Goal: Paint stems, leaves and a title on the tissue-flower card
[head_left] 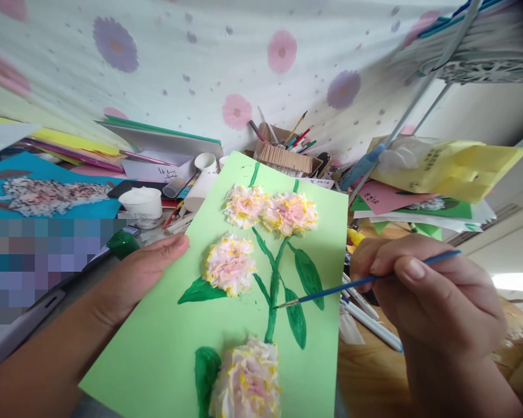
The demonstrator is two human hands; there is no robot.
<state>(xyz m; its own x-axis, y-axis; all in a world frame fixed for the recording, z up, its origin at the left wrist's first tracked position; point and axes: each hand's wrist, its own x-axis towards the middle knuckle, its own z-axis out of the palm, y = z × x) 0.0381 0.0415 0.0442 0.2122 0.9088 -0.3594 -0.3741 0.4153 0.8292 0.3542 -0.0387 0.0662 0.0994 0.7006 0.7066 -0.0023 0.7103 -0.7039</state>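
Head view, sole camera. You have the green card [157, 354] in front of you, between your two hands, tilted, its top edge pointing away. Your left hand [146, 270] grasps it at the left edge: one digit overlaps the front face, the remaining fingers hidden behind. Your right hand [431, 296], just beyond the card's right edge, pinches a blue paintbrush [340, 287] between thumb and curled fingers. The brush crosses that edge, bristles at the painted stem [273, 287]; whether they press on it, cannot tell.

On the card: two ruffled pink-white blossoms with yellow edges side by side near the top, a third blossom [230, 264] lower left of them, nearest your left hand, and a fourth blossom [246, 380] below the stem, cut off by the lower border. Two green leaves lie right of the stem, on your right hand's side; two more sit beside the lower blossoms.

Around it: a white paper cup [140, 203] beyond your left hand; pens and brushes in a cardboard box [283, 158] behind the card; a yellow bag [448, 168] beyond your right hand; wooden desk [370, 377] below it.
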